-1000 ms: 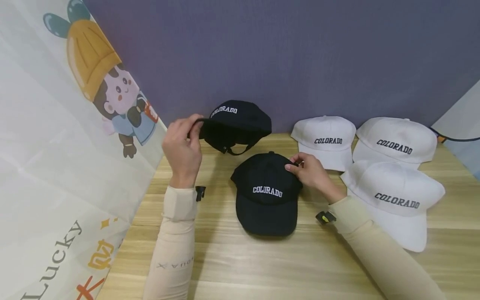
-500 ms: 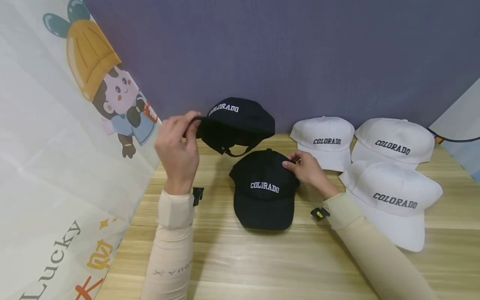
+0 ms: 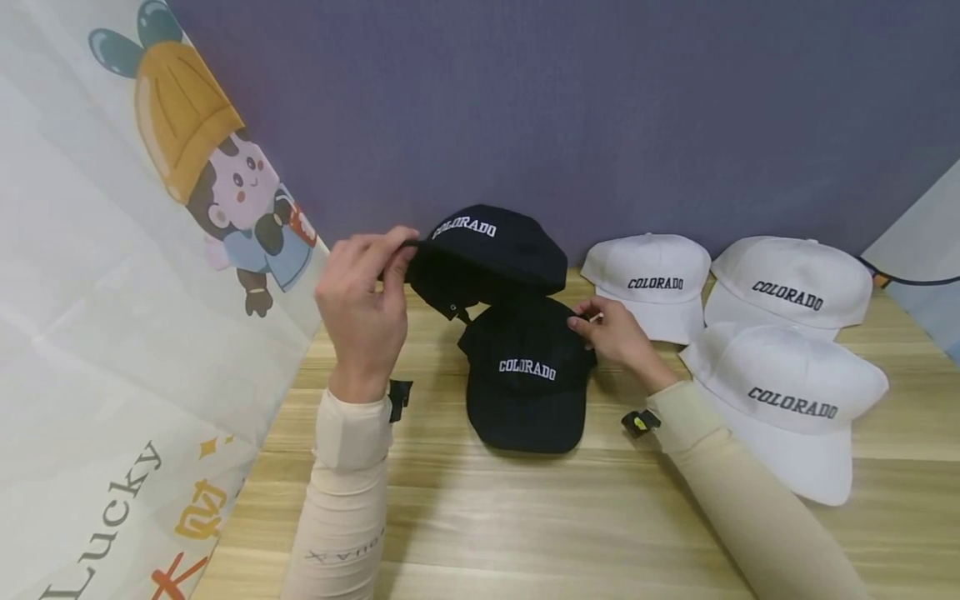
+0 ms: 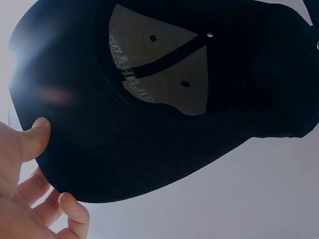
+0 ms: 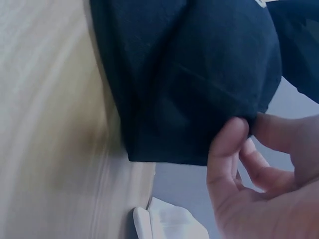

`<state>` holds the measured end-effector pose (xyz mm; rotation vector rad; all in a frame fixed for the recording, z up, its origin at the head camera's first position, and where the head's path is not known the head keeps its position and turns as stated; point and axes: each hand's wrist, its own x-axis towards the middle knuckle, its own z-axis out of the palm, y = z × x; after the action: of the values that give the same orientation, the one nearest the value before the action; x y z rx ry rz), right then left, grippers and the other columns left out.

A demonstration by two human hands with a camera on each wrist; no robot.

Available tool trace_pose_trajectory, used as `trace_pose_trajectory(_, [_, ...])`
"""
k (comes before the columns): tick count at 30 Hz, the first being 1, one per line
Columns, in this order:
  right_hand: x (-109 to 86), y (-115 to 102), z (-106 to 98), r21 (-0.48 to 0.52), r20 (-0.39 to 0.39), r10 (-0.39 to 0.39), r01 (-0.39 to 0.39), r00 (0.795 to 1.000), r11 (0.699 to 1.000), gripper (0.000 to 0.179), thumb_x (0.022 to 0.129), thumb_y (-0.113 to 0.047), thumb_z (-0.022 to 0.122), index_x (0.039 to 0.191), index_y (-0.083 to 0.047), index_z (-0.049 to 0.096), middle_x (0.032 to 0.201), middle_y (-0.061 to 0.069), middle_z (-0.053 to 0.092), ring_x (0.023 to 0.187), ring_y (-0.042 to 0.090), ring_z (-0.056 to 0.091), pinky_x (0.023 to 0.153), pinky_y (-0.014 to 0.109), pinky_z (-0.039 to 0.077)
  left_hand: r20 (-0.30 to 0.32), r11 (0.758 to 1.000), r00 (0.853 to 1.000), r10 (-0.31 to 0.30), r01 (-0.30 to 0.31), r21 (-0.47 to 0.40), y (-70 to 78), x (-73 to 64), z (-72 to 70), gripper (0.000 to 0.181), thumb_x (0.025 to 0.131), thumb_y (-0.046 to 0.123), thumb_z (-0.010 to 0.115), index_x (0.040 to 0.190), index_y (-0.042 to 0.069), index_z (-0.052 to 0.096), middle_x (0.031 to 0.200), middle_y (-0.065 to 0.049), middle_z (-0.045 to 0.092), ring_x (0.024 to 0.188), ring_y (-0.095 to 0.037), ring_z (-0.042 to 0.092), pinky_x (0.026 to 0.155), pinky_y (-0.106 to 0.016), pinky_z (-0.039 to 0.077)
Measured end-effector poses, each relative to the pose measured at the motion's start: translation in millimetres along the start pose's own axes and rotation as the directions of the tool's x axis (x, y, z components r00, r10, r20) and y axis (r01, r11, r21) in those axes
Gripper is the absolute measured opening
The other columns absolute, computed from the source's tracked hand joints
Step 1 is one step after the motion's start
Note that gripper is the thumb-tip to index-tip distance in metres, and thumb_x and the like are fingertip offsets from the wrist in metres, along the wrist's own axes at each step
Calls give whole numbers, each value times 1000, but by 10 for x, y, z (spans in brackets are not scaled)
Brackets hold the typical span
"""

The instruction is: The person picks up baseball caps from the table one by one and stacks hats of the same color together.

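Note:
My left hand (image 3: 363, 308) pinches the brim of a black cap (image 3: 502, 250), which is raised and tilted so that its underside shows. In the left wrist view the thumb (image 4: 37, 139) presses the underside of that brim, and the cap's lining (image 4: 164, 89) is visible. A second black cap (image 3: 528, 408) with white COLORADO lettering sits on the table, brim toward me. At its right upper side my right hand (image 3: 615, 337) pinches the fabric, also seen in the right wrist view as dark cloth (image 5: 194, 114) between thumb and finger. The raised cap's back lies behind the second cap's crown.
To the right stand three white caps: one behind my right hand (image 3: 652, 287), one at the back right (image 3: 795, 283), and one in front (image 3: 795, 408). A purple-grey panel (image 3: 570, 108) rises behind the wooden table (image 3: 480, 533). A printed white sheet (image 3: 90, 292) hangs at the left.
The raised black cap has shifted right and slightly down, closing the gap to the other black cap. That cap, with my right hand on it, has moved slightly back and left.

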<state>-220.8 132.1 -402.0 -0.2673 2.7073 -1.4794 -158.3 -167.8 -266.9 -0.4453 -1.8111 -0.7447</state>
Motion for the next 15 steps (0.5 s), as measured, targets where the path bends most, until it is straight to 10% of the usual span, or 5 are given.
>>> trace_pose_trajectory(15, [-13, -15, -97, 73, 77, -26, 20, 997, 997, 24, 103, -6, 55, 121, 9, 59, 110, 23, 61, 73, 14, 63, 69, 29, 61, 54, 998, 996, 65, -65, 7, 140, -50, 85, 19, 98, 25, 70, 100, 11, 82, 86, -9, 75, 75, -29, 61, 63, -38, 46])
